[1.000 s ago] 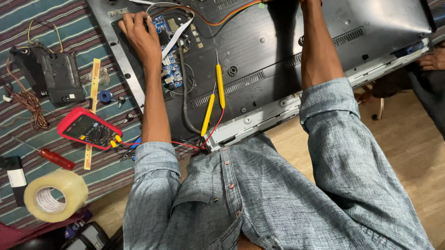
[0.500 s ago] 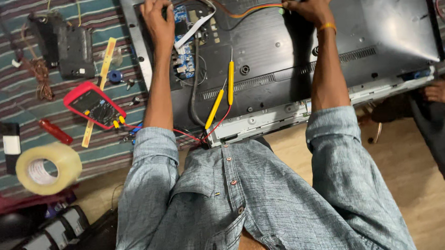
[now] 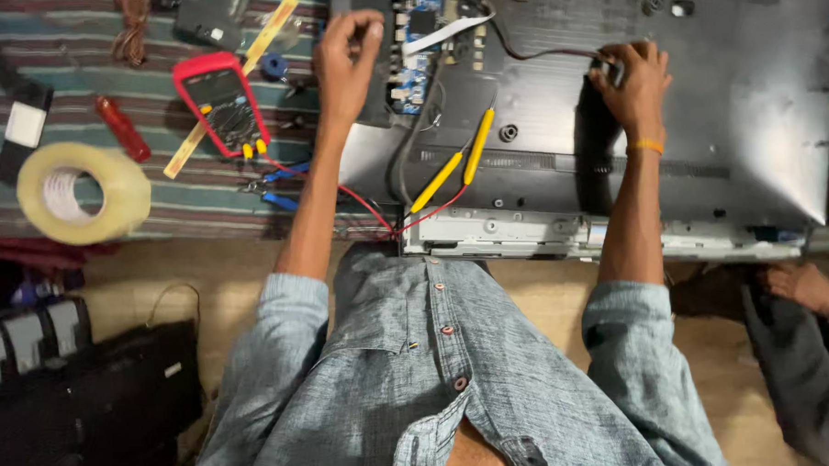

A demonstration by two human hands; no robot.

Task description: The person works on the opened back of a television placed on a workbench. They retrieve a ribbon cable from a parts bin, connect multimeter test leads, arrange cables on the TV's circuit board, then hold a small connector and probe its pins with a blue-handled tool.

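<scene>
The large black flat television panel [image 3: 704, 113], laid face down with its back open, was steadied from both sides. The left hand [image 3: 344, 65] was set at the panel's left edge beside the blue circuit board [image 3: 419, 49], its grip curled together on the black edge there, probably to keep the panel from sliding. The right hand [image 3: 634, 83] was closed around a small connector [image 3: 611, 68] at the end of a dark cable [image 3: 537, 52], apparently so that the plug could be seated or pulled; whether it was fully clamped could not be told. Two yellow-handled probes [image 3: 458, 163] were left resting on the panel's lower part, their red lead [image 3: 368, 207] trailing back to the red multimeter [image 3: 219, 102] on the striped cloth [image 3: 156, 205], handy for testing. A roll of clear tape [image 3: 82, 191] and a red-handled screwdriver [image 3: 121, 128] lay to the left.

Compared with half a second earlier, the view was moved closer, the right hand was shifted slightly lower on the panel, and the left hand was kept near the board.
</scene>
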